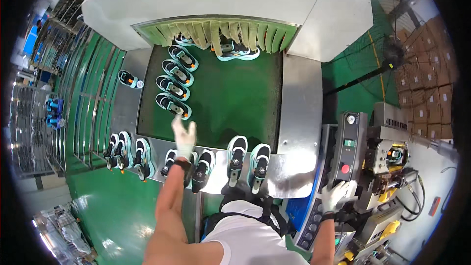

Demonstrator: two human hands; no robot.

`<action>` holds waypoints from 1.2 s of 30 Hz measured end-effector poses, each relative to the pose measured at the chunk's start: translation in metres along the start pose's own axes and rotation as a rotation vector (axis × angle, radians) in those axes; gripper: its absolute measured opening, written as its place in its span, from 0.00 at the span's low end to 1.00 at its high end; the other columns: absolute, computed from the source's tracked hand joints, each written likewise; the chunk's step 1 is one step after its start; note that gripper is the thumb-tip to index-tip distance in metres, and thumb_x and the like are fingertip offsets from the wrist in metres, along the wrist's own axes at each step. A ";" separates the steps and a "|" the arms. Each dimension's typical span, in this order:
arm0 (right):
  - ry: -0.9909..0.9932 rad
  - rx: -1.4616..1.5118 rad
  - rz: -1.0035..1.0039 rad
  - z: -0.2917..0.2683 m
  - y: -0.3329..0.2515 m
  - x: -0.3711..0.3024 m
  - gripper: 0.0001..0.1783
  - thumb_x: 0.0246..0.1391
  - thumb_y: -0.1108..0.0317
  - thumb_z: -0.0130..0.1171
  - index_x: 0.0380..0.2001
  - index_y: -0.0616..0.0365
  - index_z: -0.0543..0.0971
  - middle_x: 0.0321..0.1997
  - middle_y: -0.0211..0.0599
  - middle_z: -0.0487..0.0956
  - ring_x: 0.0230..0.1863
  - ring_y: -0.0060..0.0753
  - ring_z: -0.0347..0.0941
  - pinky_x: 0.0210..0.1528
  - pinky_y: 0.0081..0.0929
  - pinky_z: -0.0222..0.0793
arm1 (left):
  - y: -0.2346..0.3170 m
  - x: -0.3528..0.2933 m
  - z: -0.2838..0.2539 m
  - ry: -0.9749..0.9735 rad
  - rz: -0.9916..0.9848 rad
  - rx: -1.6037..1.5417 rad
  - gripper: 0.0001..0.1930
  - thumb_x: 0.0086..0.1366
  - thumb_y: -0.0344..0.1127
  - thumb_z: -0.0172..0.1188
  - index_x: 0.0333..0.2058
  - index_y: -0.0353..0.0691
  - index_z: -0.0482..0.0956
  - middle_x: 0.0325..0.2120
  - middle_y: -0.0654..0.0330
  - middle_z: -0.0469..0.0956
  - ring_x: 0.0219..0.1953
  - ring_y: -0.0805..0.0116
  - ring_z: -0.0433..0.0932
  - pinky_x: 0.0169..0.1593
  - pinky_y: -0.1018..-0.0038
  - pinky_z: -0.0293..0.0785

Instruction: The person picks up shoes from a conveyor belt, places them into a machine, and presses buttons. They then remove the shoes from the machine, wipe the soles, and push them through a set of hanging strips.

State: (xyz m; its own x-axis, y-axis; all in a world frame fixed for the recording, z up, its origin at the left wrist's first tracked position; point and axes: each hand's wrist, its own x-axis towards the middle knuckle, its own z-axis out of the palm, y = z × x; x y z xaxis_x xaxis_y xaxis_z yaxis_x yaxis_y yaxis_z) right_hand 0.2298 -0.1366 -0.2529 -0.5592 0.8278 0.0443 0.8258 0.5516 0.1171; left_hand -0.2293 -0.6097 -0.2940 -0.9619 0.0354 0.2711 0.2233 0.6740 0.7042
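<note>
**At the near end of a green belt (pixel 230 103), a gloved left hand (pixel 184 137) by the closest shoe (pixel 169 102)**

On the belt's left half, the closest shoe lies at the near end of a slanting row, black with a pale blue sole and a metal piece in its opening. The left hand is just below it, fingers stretched out, loosely spread and grasping nothing that shows; whether the tips touch the shoe, I cannot tell. Beyond it lie a second shoe (pixel 171 87), a third shoe (pixel 177 72) and a fourth shoe (pixel 182 58), with more footwear partly under a fringed green curtain (pixel 230 32).

Along the metal counter (pixel 289 167) in front of the belt stand more such shoes: a left-hand group of three, others partly covered by the left forearm (pixel 171 186), and a pair (pixel 237 159) further right. One single shoe (pixel 128 79) sits on the ledge left of the belt.

To the right, the gloved right hand (pixel 337 195) is at the near end of a control panel (pixel 347 154) with a red button (pixel 345 169); whether its fingers grip anything, I cannot tell. Next to the panel, a machine (pixel 380 159) has a shoe inside. Farther out are wire racks (pixel 34 132) at left, and a large fan (pixel 392 54) and stacked cartons (pixel 436 93) at right.
</note>
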 end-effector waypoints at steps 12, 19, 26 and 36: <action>-0.168 0.330 0.258 -0.104 -0.116 -0.087 0.39 0.49 0.61 0.68 0.62 0.64 0.66 0.59 0.57 0.69 0.61 0.54 0.66 0.66 0.42 0.60 | -0.156 0.108 -0.007 -0.333 0.108 0.123 0.18 0.76 0.36 0.45 0.54 0.29 0.73 0.56 0.40 0.70 0.60 0.44 0.66 0.63 0.54 0.63; -0.382 0.677 0.079 -0.069 -0.211 -0.080 0.38 0.55 0.63 0.67 0.66 0.60 0.64 0.67 0.51 0.67 0.69 0.49 0.62 0.71 0.43 0.58 | -0.091 0.131 -0.051 -0.151 0.779 0.666 0.17 0.66 0.45 0.60 0.40 0.35 0.81 0.40 0.47 0.81 0.44 0.48 0.80 0.51 0.59 0.76; -0.459 1.425 -0.109 -0.167 -0.293 -0.081 0.36 0.46 0.52 0.71 0.53 0.63 0.73 0.44 0.48 0.76 0.45 0.39 0.71 0.49 0.36 0.69 | 0.194 0.043 -0.047 -0.891 0.571 -0.388 0.09 0.66 0.33 0.63 0.41 0.35 0.83 0.42 0.50 0.81 0.49 0.53 0.77 0.58 0.63 0.70; -0.058 1.350 0.274 -0.117 -0.191 -0.120 0.31 0.53 0.55 0.66 0.53 0.65 0.73 0.43 0.45 0.81 0.42 0.35 0.77 0.46 0.34 0.73 | 0.407 -0.108 -0.034 -1.176 1.299 -0.846 0.14 0.64 0.29 0.62 0.49 0.35 0.78 0.45 0.50 0.78 0.48 0.53 0.77 0.55 0.63 0.72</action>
State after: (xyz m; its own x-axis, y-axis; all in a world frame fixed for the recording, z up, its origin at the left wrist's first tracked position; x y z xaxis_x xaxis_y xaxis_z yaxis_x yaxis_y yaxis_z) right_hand 0.1309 -0.3529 -0.1646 -0.3927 0.9097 -0.1352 0.3555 0.0145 -0.9346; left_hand -0.0289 -0.3645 -0.0146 0.2966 0.7794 0.5518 0.4327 -0.6248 0.6499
